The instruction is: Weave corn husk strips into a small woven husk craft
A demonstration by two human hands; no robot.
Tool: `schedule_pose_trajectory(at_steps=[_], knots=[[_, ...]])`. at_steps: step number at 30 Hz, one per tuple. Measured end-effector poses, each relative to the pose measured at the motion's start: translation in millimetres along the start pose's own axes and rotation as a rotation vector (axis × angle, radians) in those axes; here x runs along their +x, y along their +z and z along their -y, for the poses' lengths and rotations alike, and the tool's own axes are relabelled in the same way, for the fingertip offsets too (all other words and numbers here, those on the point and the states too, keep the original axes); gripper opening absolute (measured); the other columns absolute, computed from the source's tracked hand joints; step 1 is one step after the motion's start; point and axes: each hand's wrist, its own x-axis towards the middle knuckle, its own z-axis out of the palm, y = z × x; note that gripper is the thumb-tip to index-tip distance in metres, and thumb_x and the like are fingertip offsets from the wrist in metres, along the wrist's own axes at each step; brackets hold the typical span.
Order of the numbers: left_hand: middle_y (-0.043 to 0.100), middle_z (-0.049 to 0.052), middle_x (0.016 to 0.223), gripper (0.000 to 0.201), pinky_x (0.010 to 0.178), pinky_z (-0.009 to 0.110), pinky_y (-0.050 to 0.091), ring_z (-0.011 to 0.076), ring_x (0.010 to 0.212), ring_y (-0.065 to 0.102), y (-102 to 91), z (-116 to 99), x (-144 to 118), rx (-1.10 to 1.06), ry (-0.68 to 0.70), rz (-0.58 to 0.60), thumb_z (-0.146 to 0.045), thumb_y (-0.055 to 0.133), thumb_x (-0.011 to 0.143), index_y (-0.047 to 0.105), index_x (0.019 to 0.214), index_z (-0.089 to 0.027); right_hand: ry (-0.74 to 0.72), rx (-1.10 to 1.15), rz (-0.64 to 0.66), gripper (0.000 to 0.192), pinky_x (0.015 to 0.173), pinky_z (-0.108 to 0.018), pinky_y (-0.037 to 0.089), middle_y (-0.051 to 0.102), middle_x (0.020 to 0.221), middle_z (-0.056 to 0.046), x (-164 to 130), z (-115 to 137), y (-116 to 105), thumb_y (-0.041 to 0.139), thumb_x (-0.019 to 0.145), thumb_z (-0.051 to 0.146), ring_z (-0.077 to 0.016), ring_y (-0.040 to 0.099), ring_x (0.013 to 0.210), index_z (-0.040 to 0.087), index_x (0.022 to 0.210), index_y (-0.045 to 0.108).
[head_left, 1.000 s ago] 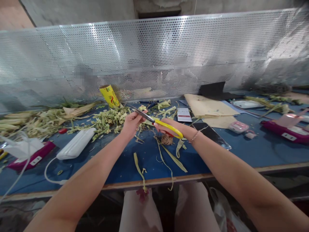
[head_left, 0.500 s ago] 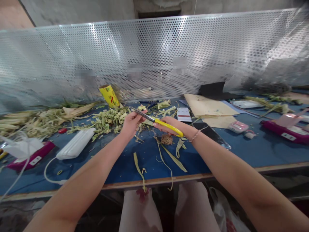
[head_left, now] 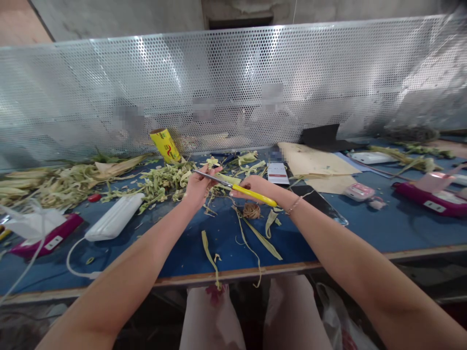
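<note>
The right hand [head_left: 257,188] is closed around the yellow handles of a pair of scissors [head_left: 233,186], whose blades point away to its left and slightly up, reaching the fingertips of the left hand [head_left: 199,186]. The left hand is pinched shut on a small pale green strip of leaf [head_left: 214,163] held just above the blades; how much of the strip lies between the blades cannot be told. Both hands hover over the blue bench [head_left: 365,226]. Just below the right hand lies a small ball of twine [head_left: 251,210], with long leaf strips [head_left: 260,236] trailing from there toward the near edge of the bench. Beyond and to the left of the left hand sits a heap of green trimmings [head_left: 160,182], and behind that a yellow roll [head_left: 166,145] leans against the perforated metal screen [head_left: 233,82]. Further left of the left hand rests a white case [head_left: 115,217]. Beyond the right hand lies a white card [head_left: 278,173], and to its right a dark phone [head_left: 321,201].
</note>
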Motion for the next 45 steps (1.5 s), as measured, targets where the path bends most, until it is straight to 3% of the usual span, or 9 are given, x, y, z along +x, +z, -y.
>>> schedule_pose_trajectory(at_steps=[6,11,15,18,24,27,30,38,45], knots=[[0.069,0.001,0.079,0.023,0.059,0.020,0.047,0.0055,0.055,0.056,-0.4,-3,0,-0.026,-0.051,-0.023,-0.029,0.069,0.063,0.059,0.080,-0.017,-0.018,0.074,0.013,0.046,0.046,-0.022,0.018,0.025,0.049,0.004,1,-2,2,0.048,0.069,0.058,-0.0056,0.025,0.047,0.016,0.051,0.043],[0.067,0.001,0.071,0.009,0.057,0.019,0.047,0.0045,0.049,0.054,0.1,-7,0,-0.034,-0.078,-0.078,-0.019,0.058,0.074,0.058,0.082,-0.016,-0.076,0.102,-0.146,0.052,0.046,-0.022,0.016,0.024,0.049,0.005,3,-10,5,0.046,0.067,0.064,-0.0055,0.023,0.048,0.017,0.049,0.034],[0.066,0.002,0.068,0.007,0.056,0.018,0.048,0.0050,0.049,0.055,0.2,-8,0,-0.041,-0.085,-0.114,-0.015,0.049,0.080,0.056,0.081,-0.015,0.005,0.163,-0.282,0.052,0.046,-0.022,0.020,0.028,0.045,0.005,3,-9,2,0.040,0.069,0.067,-0.0067,0.029,0.046,0.018,0.052,0.037],[0.064,0.003,0.063,0.010,0.052,0.019,0.047,0.0059,0.045,0.053,-1.1,-8,2,-0.100,-0.146,-0.167,-0.015,0.045,0.083,0.055,0.078,-0.014,0.114,0.082,-0.343,0.051,0.048,-0.022,0.026,0.037,0.046,0.002,4,-10,0,0.038,0.073,0.066,-0.0095,0.039,0.048,0.018,0.055,0.041],[0.051,0.000,0.047,0.030,0.045,0.018,0.044,0.0064,0.039,0.046,-10.9,-16,10,-0.482,-0.355,-0.322,-0.016,0.031,0.087,0.047,0.061,-0.013,0.211,-0.210,-0.285,0.056,0.057,-0.026,0.036,0.060,0.068,-0.010,10,-21,5,0.037,0.073,0.069,-0.0214,0.058,0.071,0.016,0.062,0.053],[0.048,-0.001,0.045,0.030,0.042,0.017,0.040,0.0055,0.036,0.042,-14.8,-20,13,-0.472,-0.336,-0.470,-0.014,0.030,0.085,0.046,0.060,-0.013,0.219,-0.253,-0.238,0.060,0.057,-0.027,0.037,0.063,0.073,-0.013,10,-24,8,0.035,0.071,0.072,-0.0240,0.060,0.073,0.016,0.066,0.057],[0.050,0.000,0.047,0.032,0.043,0.016,0.039,0.0043,0.036,0.040,-14.0,-20,14,-0.381,-0.269,-0.532,-0.017,0.031,0.086,0.045,0.057,-0.014,0.224,-0.284,-0.242,0.063,0.055,-0.028,0.038,0.064,0.075,-0.013,9,-22,9,0.033,0.070,0.073,-0.0253,0.061,0.073,0.016,0.069,0.058],[0.055,0.000,0.054,0.022,0.054,0.018,0.043,0.0057,0.049,0.051,-5.9,-3,15,-0.081,-0.014,-0.348,-0.008,0.044,0.079,0.052,0.059,-0.012,0.233,-0.311,-0.262,0.063,0.060,-0.030,0.040,0.065,0.078,-0.014,9,-21,13,0.032,0.072,0.072,-0.0260,0.061,0.077,0.015,0.079,0.058],[0.042,-0.005,0.047,0.016,0.041,0.015,0.033,0.0032,0.039,0.037,-6.4,-4,12,-0.104,-0.015,-0.190,-0.017,0.055,0.075,0.054,0.060,-0.013,0.235,-0.257,-0.335,0.057,0.064,-0.030,0.040,0.063,0.084,-0.015,10,-22,13,0.030,0.078,0.065,-0.0258,0.061,0.081,0.014,0.091,0.052]])
